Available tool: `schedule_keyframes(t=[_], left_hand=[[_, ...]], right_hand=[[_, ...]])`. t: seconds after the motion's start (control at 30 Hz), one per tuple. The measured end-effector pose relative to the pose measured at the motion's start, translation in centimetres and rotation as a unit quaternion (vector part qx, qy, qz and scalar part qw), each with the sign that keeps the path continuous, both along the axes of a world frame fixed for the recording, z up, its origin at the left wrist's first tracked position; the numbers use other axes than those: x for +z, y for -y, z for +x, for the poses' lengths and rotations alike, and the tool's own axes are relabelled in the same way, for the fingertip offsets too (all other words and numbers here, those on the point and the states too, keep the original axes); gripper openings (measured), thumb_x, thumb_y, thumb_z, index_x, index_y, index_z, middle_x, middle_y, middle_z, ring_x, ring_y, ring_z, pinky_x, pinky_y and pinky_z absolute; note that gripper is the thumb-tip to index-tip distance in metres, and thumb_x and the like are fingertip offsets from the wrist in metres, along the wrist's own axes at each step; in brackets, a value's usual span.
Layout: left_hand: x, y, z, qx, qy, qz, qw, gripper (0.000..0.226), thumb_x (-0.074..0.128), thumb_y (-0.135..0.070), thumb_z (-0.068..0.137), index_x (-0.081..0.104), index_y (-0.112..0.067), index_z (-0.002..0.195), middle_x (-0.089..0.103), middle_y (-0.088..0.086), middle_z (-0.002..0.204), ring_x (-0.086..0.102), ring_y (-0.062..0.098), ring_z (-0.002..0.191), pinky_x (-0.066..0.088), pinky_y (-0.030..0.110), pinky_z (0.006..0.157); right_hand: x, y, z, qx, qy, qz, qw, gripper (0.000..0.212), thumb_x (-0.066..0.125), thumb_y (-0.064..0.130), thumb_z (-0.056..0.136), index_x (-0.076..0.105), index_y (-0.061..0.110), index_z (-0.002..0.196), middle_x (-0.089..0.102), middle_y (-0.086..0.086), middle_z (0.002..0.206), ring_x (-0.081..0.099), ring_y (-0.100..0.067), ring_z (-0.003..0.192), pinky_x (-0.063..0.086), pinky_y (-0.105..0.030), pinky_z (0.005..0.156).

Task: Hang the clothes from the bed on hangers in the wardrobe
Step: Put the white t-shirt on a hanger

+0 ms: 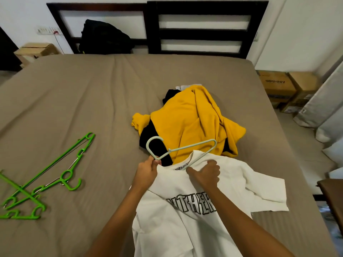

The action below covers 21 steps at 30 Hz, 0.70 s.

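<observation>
**Two hands working a pale hanger into the neck of a white T-shirt on a bed**

Seen from above, looking down at a wide bed [83, 93] covered in a taupe sheet. A white T-shirt [185, 225] with black outlined lettering across the chest lies at the near edge. Its collar points away from the viewer and one short sleeve is spread out to the right.

The left hand [147, 172] pinches a pale mint plastic hanger [193, 145] between thumb and fingertips, close to the base of its hook. The hook curves up and to the left. One arm of the hanger stretches right, above the collar, then bends back and slips down into the neck opening.

The right hand [206, 173] is curled, knuckles up, bunching the shirt fabric just beside the collar, with the thumb stretched along the neckline.

Just beyond the T-shirt, in the middle of the bed, sits a heap of clothes. A mustard-yellow garment [194, 121] lies on top, with a black garment [148, 139] showing beneath it and a bit of white cloth [187, 87] at the far end. The hanger's hook rests over the near edge of this heap.

To the left, well apart from the hands, several bright green hangers [46, 175] lie tangled on the sheet.

At the far end stands a dark slatted headboard [204, 32] with a black bag [105, 38] slumped against it. Cardboard boxes [278, 86] sit on the floor to the right of the bed.
</observation>
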State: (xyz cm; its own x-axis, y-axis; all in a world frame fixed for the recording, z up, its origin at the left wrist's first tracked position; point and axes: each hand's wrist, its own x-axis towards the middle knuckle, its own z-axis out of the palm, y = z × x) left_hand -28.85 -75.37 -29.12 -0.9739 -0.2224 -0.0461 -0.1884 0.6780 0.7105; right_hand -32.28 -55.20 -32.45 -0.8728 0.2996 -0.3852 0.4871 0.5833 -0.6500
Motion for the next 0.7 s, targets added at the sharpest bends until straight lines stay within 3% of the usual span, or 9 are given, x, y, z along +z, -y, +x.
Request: schedule_keyframes(t=[0.13, 0.27, 0.37, 0.47, 0.53, 0.6, 0.7], left_hand=[[0.3, 0.1, 0.0, 0.002, -0.012, 0.005, 1.0, 0.026, 0.043, -0.016, 0.1, 0.064, -0.002, 0.101, 0.068, 0.016, 0.086, 0.061, 0.029, 0.076, 0.036, 0.03, 0.062], [0.6, -0.5, 0.6, -0.022, -0.013, -0.025, 0.999, 0.026, 0.041, -0.016, 0.1, 0.063, -0.002, 0.104, 0.065, 0.021, 0.082, 0.057, 0.03, 0.072, 0.031, 0.028, 0.06], [0.9, -0.6, 1.0, 0.0, -0.011, -0.008, 1.0, 0.029, 0.038, -0.018, 0.101, 0.062, -0.001, 0.104, 0.06, 0.014, 0.075, 0.055, 0.029, 0.068, 0.03, 0.029, 0.059], [0.7, -0.3, 1.4, 0.004, -0.013, -0.004, 1.0, 0.027, 0.04, -0.017, 0.101, 0.061, 0.0, 0.1, 0.051, 0.004, 0.065, 0.044, 0.016, 0.055, 0.029, 0.03, 0.058], [0.6, -0.1, 1.7, -0.012, -0.004, -0.024, 1.0, 0.028, 0.039, -0.015, 0.101, 0.062, 0.001, 0.101, 0.057, 0.008, 0.072, 0.045, 0.017, 0.061, 0.027, 0.027, 0.058], [0.6, 0.5, 1.9, -0.021, 0.002, -0.046, 0.999, 0.028, 0.039, -0.014, 0.101, 0.063, 0.001, 0.103, 0.063, 0.017, 0.083, 0.05, 0.022, 0.068, 0.032, 0.029, 0.061], [0.6, 1.0, 2.0, -0.041, 0.012, -0.078, 0.996, 0.027, 0.04, -0.013, 0.1, 0.062, 0.002, 0.101, 0.065, 0.023, 0.084, 0.058, 0.036, 0.07, 0.038, 0.036, 0.061]], right_hand=[[0.3, 1.3, -0.7, 0.009, 0.03, 0.112, 0.993, 0.107, 0.077, 0.064, 0.054, 0.029, 0.006, 0.13, 0.039, -0.014, 0.128, 0.04, -0.033, 0.122, 0.037, -0.045, 0.097], [0.3, 0.8, -2.1, 0.045, -0.016, 0.148, 0.988, 0.087, 0.074, 0.058, 0.067, 0.035, 0.004, 0.124, 0.043, -0.016, 0.126, 0.046, -0.033, 0.116, 0.042, -0.042, 0.093], [0.7, 0.2, -3.3, 0.108, -0.019, 0.185, 0.977, 0.094, 0.069, 0.068, 0.065, 0.036, 0.001, 0.124, 0.041, -0.016, 0.125, 0.044, -0.035, 0.117, 0.042, -0.042, 0.095], [0.7, 0.0, -4.4, 0.09, 0.012, 0.114, 0.989, 0.083, 0.071, 0.054, 0.074, 0.038, 0.0, 0.127, 0.04, -0.019, 0.127, 0.046, -0.037, 0.118, 0.042, -0.044, 0.095], [0.8, -1.0, -5.1, 0.076, -0.012, 0.053, 0.996, 0.051, 0.069, 0.04, 0.08, 0.055, 0.004, 0.112, 0.053, -0.019, 0.117, 0.055, -0.038, 0.106, 0.048, -0.041, 0.083], [0.8, -2.6, -5.7, 0.058, -0.048, 0.004, 0.997, 0.026, 0.068, 0.03, 0.083, 0.056, 0.007, 0.079, 0.06, -0.019, 0.095, 0.06, -0.036, 0.088, 0.044, -0.037, 0.067], [1.2, -4.8, -6.3, 0.013, -0.065, -0.031, 0.997, 0.032, 0.067, 0.016, 0.08, 0.043, 0.011, 0.06, 0.059, -0.02, 0.079, 0.062, -0.039, 0.078, 0.05, -0.042, 0.065]])
